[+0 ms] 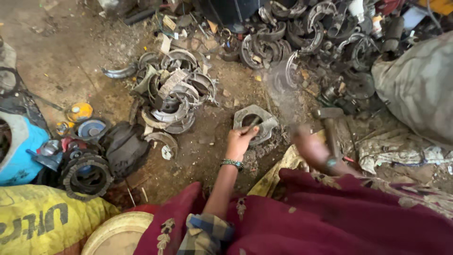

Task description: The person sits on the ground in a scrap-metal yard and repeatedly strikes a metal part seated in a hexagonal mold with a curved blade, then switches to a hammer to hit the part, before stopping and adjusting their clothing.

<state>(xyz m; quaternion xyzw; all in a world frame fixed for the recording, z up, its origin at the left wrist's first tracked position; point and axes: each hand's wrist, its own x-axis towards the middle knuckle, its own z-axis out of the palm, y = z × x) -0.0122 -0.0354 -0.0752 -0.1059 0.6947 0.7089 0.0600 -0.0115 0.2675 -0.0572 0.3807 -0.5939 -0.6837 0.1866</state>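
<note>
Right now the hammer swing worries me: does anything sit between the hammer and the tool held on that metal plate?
Nothing visible does. The left hand holds a dark tool against the metal plate on the dirt. The right hand, blurred, holds the hammer off to the right; only bare ground lies between.

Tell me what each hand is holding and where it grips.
The left hand grips a dark rod-like tool by its lower end, tip on the metal plate. The blurred right hand holds a hammer by its handle.
</note>
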